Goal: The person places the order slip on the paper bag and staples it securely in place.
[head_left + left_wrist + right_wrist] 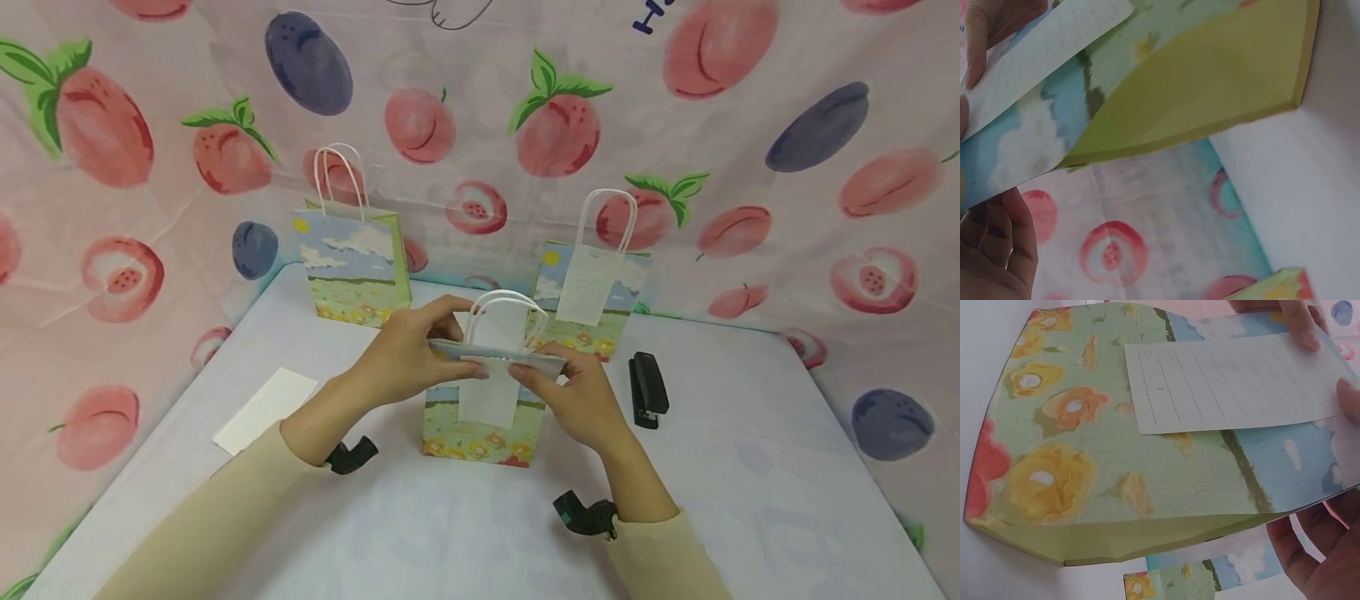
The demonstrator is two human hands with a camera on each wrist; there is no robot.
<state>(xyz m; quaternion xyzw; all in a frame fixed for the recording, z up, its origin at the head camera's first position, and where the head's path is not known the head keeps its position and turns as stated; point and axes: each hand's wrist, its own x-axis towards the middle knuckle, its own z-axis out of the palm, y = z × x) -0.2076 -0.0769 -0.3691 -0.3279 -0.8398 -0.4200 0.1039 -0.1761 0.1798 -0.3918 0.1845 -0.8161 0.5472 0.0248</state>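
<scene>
A small paper gift bag with painted flowers, grass and sky stands upright in front of me, white handles up. Over its front hangs a ruled white paper slip, its upper end at the bag's top edge. My left hand pinches the top edge on the left, thumb on the slip and fingers behind. On the right, my right hand grips the same edge, its thumb at the slip's other side. In the right wrist view, the slip's lower end stands away from the bag's face.
At the back left stands a similar bag; another bag at the back right has a white slip on its front. A black stapler lies right of my right hand. Some white paper lies by my left forearm.
</scene>
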